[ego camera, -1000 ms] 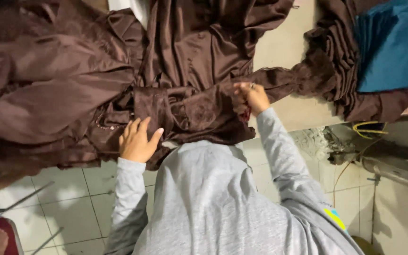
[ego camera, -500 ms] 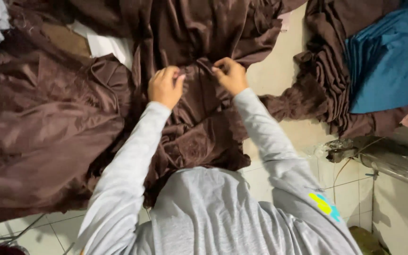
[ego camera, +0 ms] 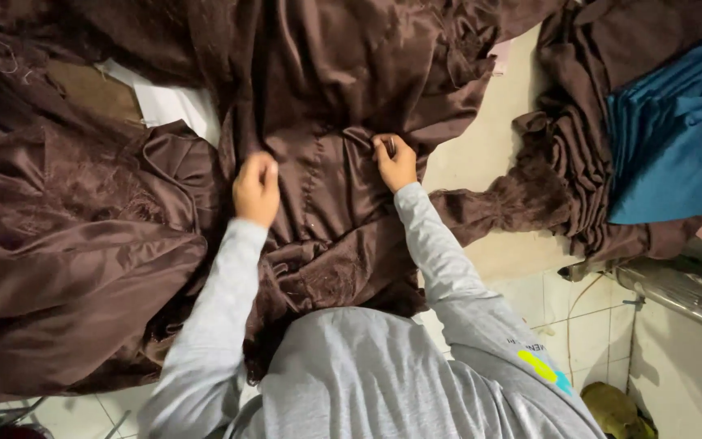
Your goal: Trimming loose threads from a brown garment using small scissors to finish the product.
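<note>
At frame centre, the left hand [ego camera: 256, 189] and right hand [ego camera: 396, 162] pinch the brown satin garment [ego camera: 327, 106] with closed fingers, apparently spreading it taut over the table [ego camera: 481, 154].

The person wears a light grey long-sleeved top of soft, plain knit that fills the lower middle of the frame. Both sleeves run the full length of the arms and end in narrow cuffs at the wrists, the cloth creased along the forearms and elbows. On the sleeve at the lower right of the frame sits a small printed patch in yellow-green with a touch of turquoise, beside a short line of tiny lettering. The left hand [ego camera: 256, 189] and right hand [ego camera: 397, 162] are bare, with no gloves.
</note>
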